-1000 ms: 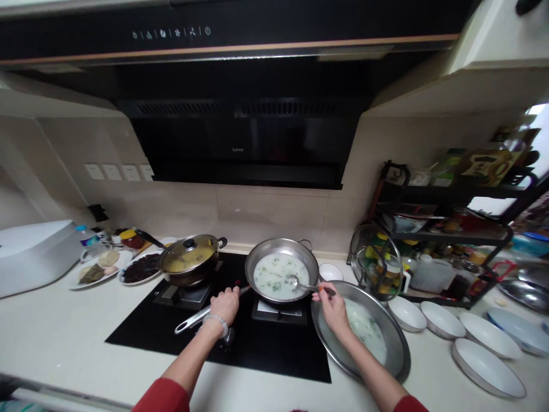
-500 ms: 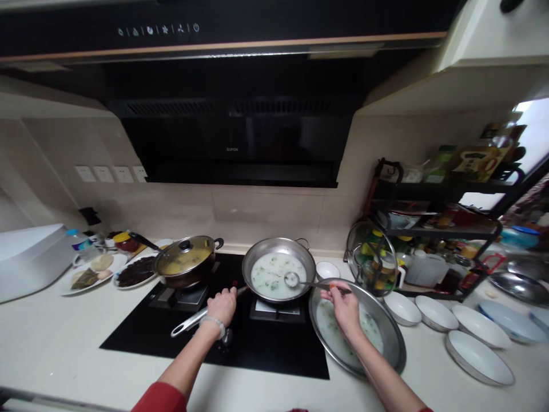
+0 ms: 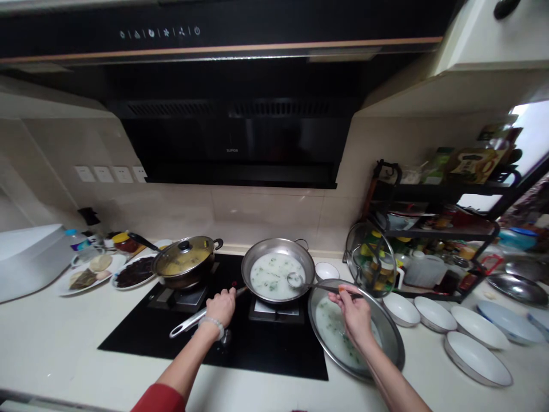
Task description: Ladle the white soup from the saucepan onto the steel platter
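My left hand (image 3: 222, 306) is closed round the long metal handle (image 3: 189, 323) of a steel pan (image 3: 278, 252) holding white soup with green bits, on the right burner. My right hand (image 3: 355, 312) grips the handle of a metal ladle (image 3: 295, 280), whose bowl hangs over the pan's right rim. Under my right hand lies a large steel basin (image 3: 388, 335) with some of the same white soup in it, standing on the counter right of the hob.
A lidded pot (image 3: 184, 260) sits on the left burner of the black hob (image 3: 171, 337). Plates of food (image 3: 135, 270) lie at the left. A small bowl (image 3: 326, 269), a glass lid (image 3: 371, 258), a rack (image 3: 446, 229) and several white bowls (image 3: 478, 357) stand at the right.
My right hand has drawn back to the right over the basin, pulling the ladle's bowl from the middle of the soup toward the pan's right rim. The left hand has kept its grip.
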Tool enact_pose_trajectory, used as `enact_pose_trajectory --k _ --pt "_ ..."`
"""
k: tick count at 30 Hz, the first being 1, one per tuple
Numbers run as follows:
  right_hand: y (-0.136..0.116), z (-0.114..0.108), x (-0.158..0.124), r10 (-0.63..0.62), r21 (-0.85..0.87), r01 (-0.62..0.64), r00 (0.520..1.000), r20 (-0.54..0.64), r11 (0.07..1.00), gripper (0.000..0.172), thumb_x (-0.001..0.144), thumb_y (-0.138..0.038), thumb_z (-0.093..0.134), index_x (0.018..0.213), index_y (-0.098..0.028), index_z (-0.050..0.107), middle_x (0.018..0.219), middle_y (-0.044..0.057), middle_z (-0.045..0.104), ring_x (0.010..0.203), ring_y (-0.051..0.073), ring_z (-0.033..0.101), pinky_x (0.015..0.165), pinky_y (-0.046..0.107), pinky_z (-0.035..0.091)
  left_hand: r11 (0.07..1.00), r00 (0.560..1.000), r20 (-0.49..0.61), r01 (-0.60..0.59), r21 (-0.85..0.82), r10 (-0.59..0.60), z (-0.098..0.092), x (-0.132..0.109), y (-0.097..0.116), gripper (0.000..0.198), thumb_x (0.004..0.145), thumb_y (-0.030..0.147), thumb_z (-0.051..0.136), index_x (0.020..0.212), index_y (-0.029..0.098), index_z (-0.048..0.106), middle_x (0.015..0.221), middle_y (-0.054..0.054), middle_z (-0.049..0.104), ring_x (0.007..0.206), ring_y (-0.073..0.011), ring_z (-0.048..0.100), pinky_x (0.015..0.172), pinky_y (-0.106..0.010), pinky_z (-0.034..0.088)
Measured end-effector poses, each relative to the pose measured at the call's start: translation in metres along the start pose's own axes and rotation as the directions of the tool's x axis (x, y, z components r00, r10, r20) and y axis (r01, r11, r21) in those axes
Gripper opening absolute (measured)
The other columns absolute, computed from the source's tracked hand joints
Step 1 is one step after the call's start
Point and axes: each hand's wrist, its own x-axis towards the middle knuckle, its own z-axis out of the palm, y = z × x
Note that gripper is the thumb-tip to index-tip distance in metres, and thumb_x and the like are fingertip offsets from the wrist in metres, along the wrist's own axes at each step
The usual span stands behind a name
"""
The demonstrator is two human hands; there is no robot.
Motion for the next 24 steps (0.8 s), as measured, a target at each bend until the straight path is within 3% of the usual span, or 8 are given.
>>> enact_pose_trajectory --k 4,8,13,18,24 --pt "-0.013 -0.020 -0.004 -0.005 0.003 0.005 1.000 -0.028 1.000 0.023 0.069 -0.041 0.063 0.083 -0.025 0.053 0.058 0.001 0.066 0.063 0.026 0.070 0.063 0.037 0.056 1.000 1.000 0.000 -0.002 0.000 0.002 -0.001 -0.001 0.000 0.044 0.081 0.008 0.043 0.125 0.016 0.044 0.116 -0.016 0.057 0.104 -0.0291 0.059 0.082 -0.045 0.046" --pt "-0.021 -0.054 -0.007 -0.028 -0.006 0.028 0.992 -0.124 1.000 0.033 0.065 -0.043 0.068 0.087 -0.022 0.055 0.058 0.001 0.066 0.061 0.025 0.069 0.063 0.037 0.057 1.000 1.000 0.005 -0.007 -0.005 0.007 -0.002 -0.002 0.000 0.044 0.081 0.007 0.044 0.124 0.015 0.045 0.114 -0.017 0.057 0.104 -0.0292 0.059 0.081 -0.045 0.046" --pt "-0.014 -0.098 -0.016 -0.106 -0.208 0.064 0.974 -0.201 0.976 0.041 0.065 -0.051 0.068 0.088 -0.019 0.058 0.065 0.006 0.069 0.063 0.025 0.069 0.065 0.039 0.057 1.000 1.000 0.010 -0.006 -0.003 0.006 0.000 0.000 0.000 0.040 0.083 0.006 0.040 0.122 0.016 0.046 0.115 -0.016 0.057 0.103 -0.0276 0.060 0.082 -0.045 0.046" --pt "0.001 -0.119 -0.035 -0.257 -0.408 0.217 0.965 -0.045 0.887 0.036 0.066 -0.052 0.067 0.085 -0.020 0.064 0.073 0.007 0.069 0.064 0.023 0.068 0.067 0.038 0.058 1.000 1.000 0.002 -0.012 0.021 0.012 0.005 0.004 -0.002 0.041 0.084 0.007 0.036 0.123 0.016 0.046 0.114 -0.017 0.056 0.102 -0.0274 0.060 0.080 -0.044 0.047" --pt "0.005 -0.124 -0.043 -0.463 -0.508 0.490 0.866 0.189 0.708 0.021 0.073 -0.040 0.064 0.085 -0.023 0.068 0.076 0.007 0.066 0.068 0.022 0.066 0.066 0.037 0.057 1.000 1.000 0.002 -0.011 0.020 0.011 0.005 0.004 -0.002 0.042 0.085 0.007 0.035 0.124 0.017 0.046 0.115 -0.017 0.057 0.102 -0.0272 0.060 0.081 -0.044 0.047"
